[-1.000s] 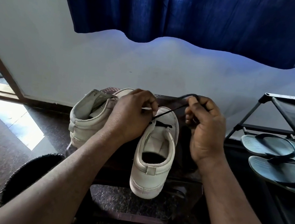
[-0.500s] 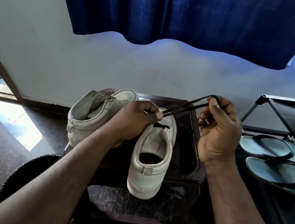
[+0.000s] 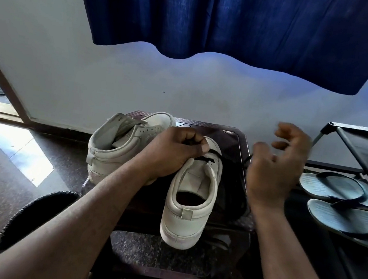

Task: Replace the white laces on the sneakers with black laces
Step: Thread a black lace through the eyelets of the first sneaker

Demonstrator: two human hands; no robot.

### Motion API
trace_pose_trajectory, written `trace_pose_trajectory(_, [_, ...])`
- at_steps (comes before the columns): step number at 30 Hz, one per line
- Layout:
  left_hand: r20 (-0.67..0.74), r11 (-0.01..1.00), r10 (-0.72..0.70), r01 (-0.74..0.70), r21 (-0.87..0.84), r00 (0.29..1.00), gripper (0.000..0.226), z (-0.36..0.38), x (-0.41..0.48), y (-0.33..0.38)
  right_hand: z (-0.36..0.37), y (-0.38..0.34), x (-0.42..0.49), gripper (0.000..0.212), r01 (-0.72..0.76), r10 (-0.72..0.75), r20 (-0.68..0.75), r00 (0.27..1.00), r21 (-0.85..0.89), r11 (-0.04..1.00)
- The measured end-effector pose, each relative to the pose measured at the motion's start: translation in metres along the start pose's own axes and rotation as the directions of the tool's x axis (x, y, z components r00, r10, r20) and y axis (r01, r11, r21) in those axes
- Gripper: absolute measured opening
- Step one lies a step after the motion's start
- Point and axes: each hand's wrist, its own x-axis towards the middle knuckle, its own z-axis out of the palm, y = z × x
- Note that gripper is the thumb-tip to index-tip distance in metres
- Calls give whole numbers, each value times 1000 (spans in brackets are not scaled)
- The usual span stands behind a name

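Two white sneakers stand on a small dark stool [image 3: 239, 134]. The near sneaker [image 3: 190, 200] points away from me, with a black lace [image 3: 210, 159] across its front eyelets. The other sneaker [image 3: 117, 147] leans on its side to the left, unlaced. My left hand [image 3: 172, 154] lies over the near sneaker's toe and pinches the black lace between thumb and curled fingers. My right hand [image 3: 277, 167] hovers to the right of the shoe, blurred, its fingers loosely curled and spread apart. A strand of lace ends near its thumb; contact is unclear.
A black shoe rack [image 3: 362, 149] stands at the right with a pair of grey-blue flip-flops [image 3: 343, 193] on its lower shelf. A dark woven basket [image 3: 30, 208] sits at lower left. A blue curtain [image 3: 239, 23] hangs over the white wall behind.
My right hand held a taut loop of black lace up and to the right; now its fingers have spread and the lace hangs slack. My left hand stayed on the sneaker's toe.
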Motion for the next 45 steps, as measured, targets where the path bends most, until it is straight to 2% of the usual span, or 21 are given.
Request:
trace_pose_trajectory(2, [7, 1000, 6, -6, -21, 1000, 11, 1, 0, -1, 6, -2, -7, 16, 260, -233, 220, 947, -101, 960])
trace_pose_trajectory(4, [19, 999, 18, -18, -48, 1000, 11, 2, 0, -2, 17, -3, -15, 22, 292, -201, 460, 865, -134, 947])
trace_pose_trajectory(6, [7, 999, 32, -31, -29, 999, 10, 1, 1, -2, 25, 2, -20, 37, 208, -85, 607, 790, -134, 969])
trace_pose_trajectory(9, [-21, 999, 23, -22, 35, 1000, 9, -1, 4, -5, 24, -1, -17, 38, 102, -41, 622, 782, -63, 993])
trace_pose_trajectory(11, [-29, 999, 7, -6, 46, 1000, 12, -1, 4, -5, 19, -6, -15, 39, -133, 54, 642, 765, 75, 988])
trace_pose_trajectory(12, [-35, 999, -2, 3, 35, 999, 11, -1, 5, -5, 18, -9, -13, 37, -316, 118, 659, 743, 190, 930])
trace_pose_trajectory(13, [-45, 1000, -10, 11, 21, 999, 10, -1, 5, -5, 15, -12, -11, 33, -492, 178, 671, 720, 314, 812])
trace_pose_trajectory(14, [-57, 1000, -23, 23, 1, 998, 11, -2, 5, -4, 12, -15, -7, 28, -623, 223, 679, 700, 427, 656])
trace_pose_trajectory(15, [-71, 999, -37, 36, -22, 997, 12, -3, 5, -4, 8, -17, -1, 25, -685, 239, 678, 695, 524, 506])
trace_pose_trajectory(17, [-115, 997, -66, 61, -43, 991, 17, -5, 7, -5, -4, -18, 13, 28, -674, 209, 643, 737, 678, 293])
trace_pose_trajectory(20, [-176, 993, -122, 119, -26, 977, 25, -6, 6, -5, -19, -15, 26, 35, -586, 117, 575, 810, 789, 184])
trace_pose_trajectory(23, [-234, 984, -171, 154, -91, 957, 20, -5, 8, -7, -21, -14, 25, 30, -561, 126, 547, 828, 802, 205])
trace_pose_trajectory(26, [-293, 943, -217, 122, -309, 931, 23, -4, 9, -6, -17, -16, 22, 26, -553, 165, 527, 833, 792, 259])
trace_pose_trajectory(28, [-309, 916, -218, 85, -392, 926, 21, -3, 8, -2, -14, -17, 19, 22, -554, 184, 525, 831, 749, 364])
trace_pose_trajectory(30, [-322, 918, -192, 54, -392, 927, 17, 0, 7, -1, -10, -18, 16, 12, -553, 212, 527, 823, 660, 508])
trace_pose_trajectory(32, [-400, 968, -79, -26, -251, 913, 9, 1, 8, -4, -5, -18, 9, 8, -544, 223, 538, 813, 568, 617])
trace_pose_trajectory(34, [-445, 991, 133, -135, 28, 886, 12, 0, 7, -4, -2, -22, 2, 13, -523, 212, 554, 805, 495, 694])
trace_pose_trajectory(37, [-334, 929, 352, -283, 239, 874, 29, 4, 3, 3, 3, -27, -6, 21, -475, 165, 586, 794, 426, 770])
trace_pose_trajectory(40, [-215, 892, 408, -337, 303, 887, 28, 9, 1, 4, 5, -30, -11, 21, -428, 104, 605, 789, 420, 800])
trace_pose_trajectory(43, [-190, 896, 396, -333, 292, 899, 13, 8, 0, 7, 6, -29, -13, 15, -424, 100, 619, 779, 402, 812])
trace_pose_trajectory(45, [-182, 898, 372, -303, 319, 910, 12, 7, 0, 8, 6, -27, -14, 14, -423, 102, 630, 770, 383, 821])
